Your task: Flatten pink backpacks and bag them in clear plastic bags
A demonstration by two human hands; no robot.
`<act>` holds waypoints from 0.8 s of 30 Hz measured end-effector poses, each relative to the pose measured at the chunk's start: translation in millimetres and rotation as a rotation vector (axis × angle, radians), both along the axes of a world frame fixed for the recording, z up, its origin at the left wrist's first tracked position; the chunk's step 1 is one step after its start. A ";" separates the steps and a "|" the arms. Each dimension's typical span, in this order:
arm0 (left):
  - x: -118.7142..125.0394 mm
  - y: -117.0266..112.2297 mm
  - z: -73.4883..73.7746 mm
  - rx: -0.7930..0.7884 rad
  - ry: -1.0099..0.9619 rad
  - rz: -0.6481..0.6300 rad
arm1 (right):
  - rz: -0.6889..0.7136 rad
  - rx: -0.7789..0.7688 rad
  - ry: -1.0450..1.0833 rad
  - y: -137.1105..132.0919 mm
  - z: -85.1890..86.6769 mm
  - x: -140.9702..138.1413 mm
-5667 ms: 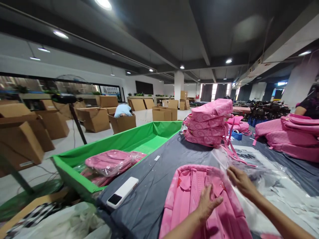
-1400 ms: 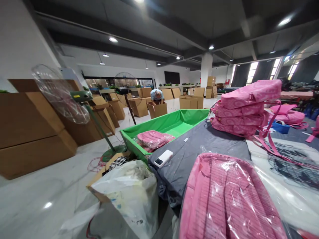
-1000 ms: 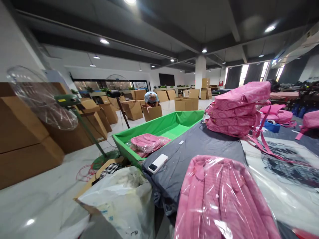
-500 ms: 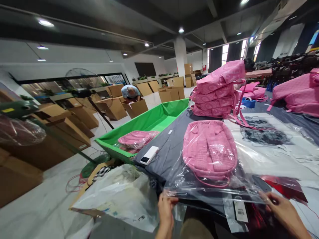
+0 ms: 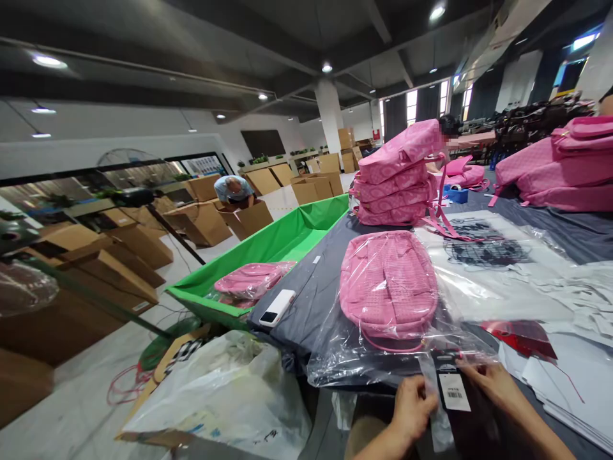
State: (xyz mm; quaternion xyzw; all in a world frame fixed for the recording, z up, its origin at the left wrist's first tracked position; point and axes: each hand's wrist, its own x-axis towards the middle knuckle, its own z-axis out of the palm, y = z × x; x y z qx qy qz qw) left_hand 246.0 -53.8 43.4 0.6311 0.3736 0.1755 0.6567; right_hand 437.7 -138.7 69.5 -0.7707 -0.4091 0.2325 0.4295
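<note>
While the pink backpack (image 5: 387, 284) lies flat in its clear bag (image 5: 345, 358) on the tabletop (image 5: 311, 300), the left hand (image 5: 414, 409) pinches the bag's near edge beside the barcode label (image 5: 454, 391). The right hand (image 5: 493, 383) grips the same edge.

Straight ahead of the left hand (image 5: 412, 409) and the right hand (image 5: 493, 383), the bagged pink backpack (image 5: 387, 284) is filling the near middle of the table (image 5: 316, 287). Its clear bag (image 5: 354, 358) is spreading slack to the near edge, so a direct forward reach is being blocked. Beyond it, a tall stack of pink backpacks (image 5: 395, 179) is walling off the far centre. To the left, a strip of bare grey cloth is lying open, with only a white phone (image 5: 276, 308) sitting near the edge. The green bin (image 5: 268, 246) is standing alongside. To the right, flat plastic sheets (image 5: 483, 281) and a red piece (image 5: 520, 331) are lying low, leaving room above them. A stuffed white sack (image 5: 225, 396) is crowding the floor by the near left corner.
</note>
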 end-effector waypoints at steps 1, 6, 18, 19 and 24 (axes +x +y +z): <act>-0.9 -6.9 -3.4 -0.020 -0.030 -0.041 | 0.042 -0.012 0.021 -4.6 0.1 -0.3; 1.0 -40.5 -15.6 -0.375 -0.032 -0.229 | -0.016 -0.024 -0.001 -18.0 6.9 -4.2; 2.4 22.3 51.6 1.483 0.079 -0.544 | -0.182 -0.005 -0.963 -53.9 -7.6 -52.5; 14.3 29.1 62.1 1.642 -0.007 -0.657 | -0.186 0.036 -1.084 -54.6 -5.8 -61.0; 65.4 47.2 100.4 1.978 -0.220 -1.254 | -0.149 0.181 -1.333 -68.1 -20.2 -89.5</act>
